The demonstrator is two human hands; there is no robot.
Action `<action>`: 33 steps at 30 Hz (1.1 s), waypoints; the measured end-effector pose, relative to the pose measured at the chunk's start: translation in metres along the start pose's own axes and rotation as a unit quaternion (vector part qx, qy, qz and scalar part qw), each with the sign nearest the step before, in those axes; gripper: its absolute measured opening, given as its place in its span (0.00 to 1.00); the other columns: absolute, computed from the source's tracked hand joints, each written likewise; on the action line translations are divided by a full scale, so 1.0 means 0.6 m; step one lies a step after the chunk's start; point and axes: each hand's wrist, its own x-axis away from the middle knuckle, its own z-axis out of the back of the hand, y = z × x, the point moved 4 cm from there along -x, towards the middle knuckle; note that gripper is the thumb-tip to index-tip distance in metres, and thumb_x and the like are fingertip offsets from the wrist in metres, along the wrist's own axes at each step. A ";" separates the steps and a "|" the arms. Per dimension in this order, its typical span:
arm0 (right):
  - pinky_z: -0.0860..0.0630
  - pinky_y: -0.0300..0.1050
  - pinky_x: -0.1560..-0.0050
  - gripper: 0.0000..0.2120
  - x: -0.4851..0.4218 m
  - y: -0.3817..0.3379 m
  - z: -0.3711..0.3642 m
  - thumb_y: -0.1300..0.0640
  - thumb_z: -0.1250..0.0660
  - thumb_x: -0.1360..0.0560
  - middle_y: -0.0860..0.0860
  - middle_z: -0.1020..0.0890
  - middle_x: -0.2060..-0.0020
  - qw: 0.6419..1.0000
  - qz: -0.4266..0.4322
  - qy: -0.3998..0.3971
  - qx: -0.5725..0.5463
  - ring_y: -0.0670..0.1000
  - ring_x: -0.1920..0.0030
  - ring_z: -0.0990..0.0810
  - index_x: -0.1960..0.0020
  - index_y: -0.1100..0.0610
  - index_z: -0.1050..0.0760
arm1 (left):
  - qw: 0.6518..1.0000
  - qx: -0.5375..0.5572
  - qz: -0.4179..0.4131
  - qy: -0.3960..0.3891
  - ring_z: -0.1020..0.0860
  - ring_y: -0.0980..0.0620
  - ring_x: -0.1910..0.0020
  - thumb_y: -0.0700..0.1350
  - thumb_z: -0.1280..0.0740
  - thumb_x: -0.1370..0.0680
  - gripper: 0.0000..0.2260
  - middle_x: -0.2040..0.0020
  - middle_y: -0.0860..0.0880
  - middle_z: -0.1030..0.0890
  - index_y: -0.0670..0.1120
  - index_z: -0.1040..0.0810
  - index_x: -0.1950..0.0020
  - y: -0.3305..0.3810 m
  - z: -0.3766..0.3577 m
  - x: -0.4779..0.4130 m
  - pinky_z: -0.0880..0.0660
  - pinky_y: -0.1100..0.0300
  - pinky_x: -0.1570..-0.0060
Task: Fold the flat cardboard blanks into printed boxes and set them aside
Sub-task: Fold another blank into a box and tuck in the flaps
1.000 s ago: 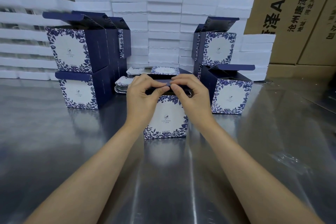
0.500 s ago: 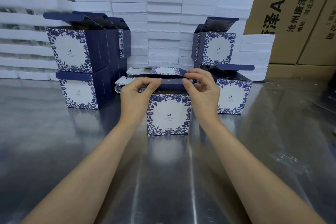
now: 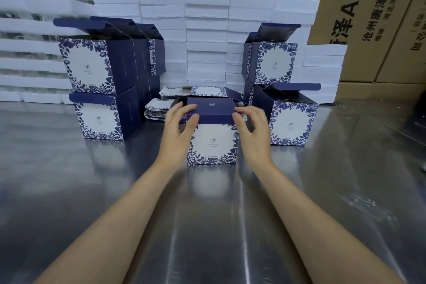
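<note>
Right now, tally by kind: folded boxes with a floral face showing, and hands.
Folded boxes showing a floral face: 6, centre box included
Hands: 2, left hand and right hand, both gripping the centre box
Total: 8

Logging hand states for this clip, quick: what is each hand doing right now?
Left hand: fingers curled, pinching the left end of the box lid.
Right hand: fingers curled, pinching the lid's right end.
</note>
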 end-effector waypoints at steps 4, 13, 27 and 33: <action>0.32 0.26 0.48 0.14 0.009 -0.004 -0.005 0.60 0.36 0.20 0.54 0.25 0.42 0.998 0.045 -0.035 0.026 0.35 0.46 0.28 0.35 0.55 0.26 | 0.999 -0.025 -0.009 -0.019 0.25 0.62 0.44 0.46 0.39 0.17 0.18 0.34 0.55 0.25 0.56 0.33 0.28 0.004 -0.011 0.005 0.27 0.62 0.41; 0.26 0.43 0.39 0.16 -0.144 -0.093 0.116 0.61 0.37 0.20 0.56 0.23 0.39 0.988 0.104 0.115 -0.012 0.51 0.40 0.23 0.33 0.59 0.28 | 0.987 0.096 -0.128 0.026 0.30 0.56 0.30 0.41 0.35 0.20 0.21 0.29 0.50 0.28 0.47 0.32 0.27 0.177 -0.135 -0.113 0.32 0.60 0.31; 0.24 0.48 0.44 0.16 -0.291 -0.066 0.267 0.64 0.38 0.22 0.62 0.21 0.43 0.959 0.224 0.173 -0.007 0.53 0.45 0.21 0.34 0.64 0.31 | 0.962 0.161 -0.219 -0.022 0.48 0.52 0.22 0.54 0.41 0.18 0.33 0.20 0.47 0.49 0.44 0.53 0.20 0.191 -0.323 -0.202 0.50 0.53 0.23; 0.21 0.46 0.47 0.13 -0.285 -0.048 0.309 0.64 0.36 0.26 0.48 0.18 0.51 0.969 0.137 0.195 0.068 0.42 0.51 0.20 0.43 0.56 0.22 | 0.987 -0.028 -0.155 -0.014 0.59 0.54 0.23 0.65 0.44 0.22 0.41 0.21 0.47 0.60 0.42 0.59 0.21 0.126 -0.420 -0.109 0.60 0.50 0.26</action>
